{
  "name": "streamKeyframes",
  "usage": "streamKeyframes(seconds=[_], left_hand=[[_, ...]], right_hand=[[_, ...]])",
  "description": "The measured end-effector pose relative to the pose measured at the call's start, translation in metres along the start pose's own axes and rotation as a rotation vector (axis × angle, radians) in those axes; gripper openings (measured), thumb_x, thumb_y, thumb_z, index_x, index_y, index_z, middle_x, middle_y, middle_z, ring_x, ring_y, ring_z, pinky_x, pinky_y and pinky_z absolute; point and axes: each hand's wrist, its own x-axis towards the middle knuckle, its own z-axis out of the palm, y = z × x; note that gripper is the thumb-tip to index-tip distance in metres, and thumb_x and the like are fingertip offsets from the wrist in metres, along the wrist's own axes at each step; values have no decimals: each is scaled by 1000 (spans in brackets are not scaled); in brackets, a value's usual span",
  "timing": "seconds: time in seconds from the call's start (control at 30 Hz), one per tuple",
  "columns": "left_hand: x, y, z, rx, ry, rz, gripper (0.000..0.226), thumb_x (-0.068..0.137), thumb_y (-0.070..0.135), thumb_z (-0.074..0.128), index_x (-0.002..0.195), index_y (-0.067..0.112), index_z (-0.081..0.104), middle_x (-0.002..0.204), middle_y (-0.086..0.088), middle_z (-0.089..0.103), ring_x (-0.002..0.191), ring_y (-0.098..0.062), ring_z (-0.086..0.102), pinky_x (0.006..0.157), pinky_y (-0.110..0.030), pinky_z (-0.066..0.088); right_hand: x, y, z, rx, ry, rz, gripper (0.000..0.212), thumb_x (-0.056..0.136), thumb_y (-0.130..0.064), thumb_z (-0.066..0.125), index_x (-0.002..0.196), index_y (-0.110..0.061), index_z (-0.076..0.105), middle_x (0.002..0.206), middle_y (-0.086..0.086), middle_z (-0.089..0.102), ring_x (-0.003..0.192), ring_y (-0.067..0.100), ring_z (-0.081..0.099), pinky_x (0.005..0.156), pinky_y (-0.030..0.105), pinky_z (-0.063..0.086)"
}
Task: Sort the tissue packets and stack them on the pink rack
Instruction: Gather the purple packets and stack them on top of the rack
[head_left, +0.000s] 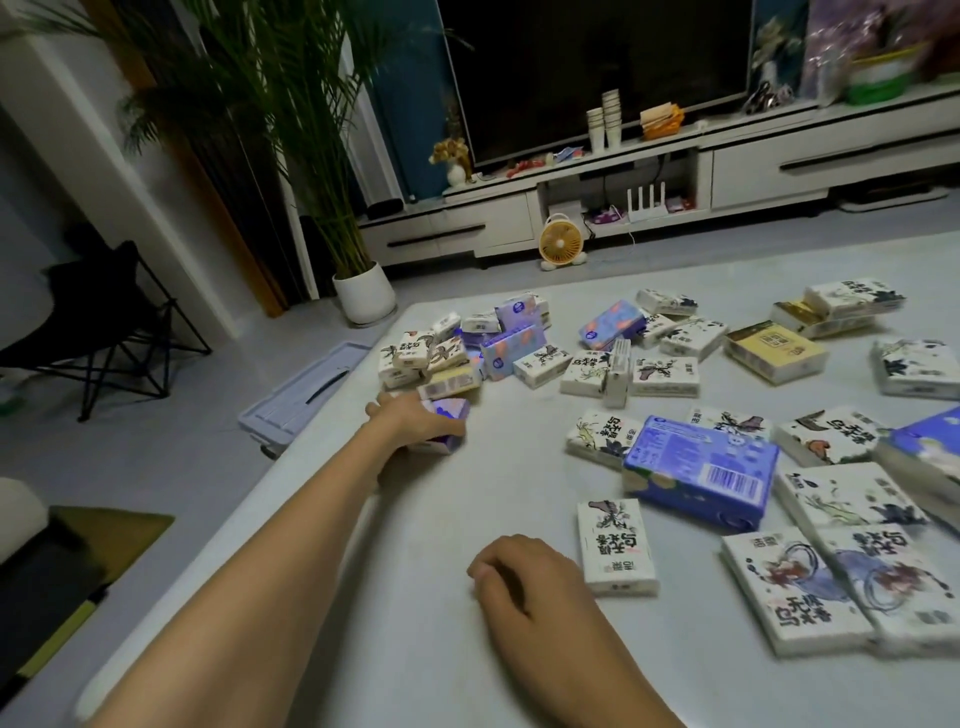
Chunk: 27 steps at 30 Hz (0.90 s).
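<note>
Table (467, 649): pale top, strewn with tissue packets from 12 to 4 o'clock.

Left hand (415, 423): arm stretched out to 11 o'clock near the table's left edge. Fingers curled round a purple packet (451, 413), which sits on the table top. Grip closed on it.

Right hand (524, 582): at 6 o'clock, resting on the table. Fingers loosely curled, holding nothing.

Heap of packets (467, 348): at 12 o'clock, just beyond the left hand. White printed packets mixed with purple ones, some tilted against each other.

White packet (615, 545): lying flat, just beside the right hand at its 2 o'clock, apart from it.

Large blue packet (701, 470): at 3 o'clock, barcode side up, overlapping white packets.

Yellow packet (774, 351): at 2 o'clock, flat.

Room beyond: television (597, 67), potted plant (363, 296) and small fan (561, 241) at 12 o'clock; black folding chair (104, 322) at 9 o'clock.
</note>
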Motion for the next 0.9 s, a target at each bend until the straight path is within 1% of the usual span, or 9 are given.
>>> streamKeyframes(seconds=[0.13, 0.23, 0.37, 0.43, 0.5, 0.57, 0.63, 0.77, 0.9], left_hand=[[-51, 28, 15, -43, -75, 150, 80, 66, 55, 69, 134, 26, 40, 134, -14, 37, 123, -31, 35, 97, -35, 36], [-99, 42, 14, -206, -68, 247, 69, 64, 45, 74, 124, 22, 49, 120, -6, 52, 108, -23, 49, 83, -30, 45], [-160, 48, -16, -464, -183, 326, 37, 71, 28, 74, 101, 24, 52, 94, -1, 59, 75, -12, 54, 58, -21, 44], [-194, 57, -36, -484, -283, 400, 24, 75, 28, 72, 90, 25, 53, 85, -1, 61, 71, -12, 54, 61, -23, 46], [-227, 70, -52, -528, -383, 436, 16, 80, 29, 67, 86, 25, 54, 84, 3, 63, 78, -12, 60, 68, -23, 52], [-253, 87, -63, -622, -466, 461, 12, 80, 26, 65, 87, 24, 56, 84, 2, 66, 80, -13, 64, 72, -25, 55], [-274, 105, -69, -663, -548, 495, 25, 71, 30, 70, 91, 23, 57, 88, -2, 68, 79, -15, 66, 71, -26, 56], [-302, 145, -66, -671, -723, 548, 42, 62, 33, 79, 95, 15, 60, 90, -8, 71, 72, -14, 69, 64, -25, 56], [-325, 198, -52, -706, -764, 689, 58, 44, 47, 80, 95, 22, 70, 102, -14, 69, 94, -31, 67, 75, -42, 57]], right_hand=[[-4, -2, -1, -9, 317, 34, 26, 79, -25, 34, 97, -25, 52, 96, -10, 52, 94, 5, 45, 84, 20, 37], [-15, -9, -12, 22, 468, 16, 37, 74, -20, 39, 108, -37, 39, 104, -14, 41, 99, 5, 42, 90, 27, 40], [-40, -15, -54, -15, 364, -24, 63, 74, -41, 52, 125, -57, 18, 127, -28, 9, 126, -2, 24, 110, 25, 28], [-46, -25, -85, -24, 250, 3, 92, 70, -45, 71, 126, -61, -1, 137, -28, -6, 127, -6, 14, 111, 22, 22], [-49, -45, -114, -25, 167, -17, 111, 64, -42, 80, 132, -58, -6, 142, -30, -12, 128, -6, 13, 111, 24, 27], [-55, -65, -144, -59, 123, -86, 107, 65, -41, 80, 140, -49, 4, 143, -30, 2, 130, -5, 18, 108, 24, 31], [-70, -73, -175, -80, 127, -150, 90, 72, -36, 76, 138, -47, 16, 138, -26, 22, 123, -11, 29, 104, 19, 35], [-116, -67, -234, -168, 159, -224, 61, 80, -33, 59, 127, -58, 29, 124, -34, 36, 116, -11, 39, 90, 7, 39], [-149, -68, -295, -384, 431, -291, 39, 83, -42, 52, 120, -48, 40, 106, -24, 56, 96, -4, 56, 79, 10, 42]])
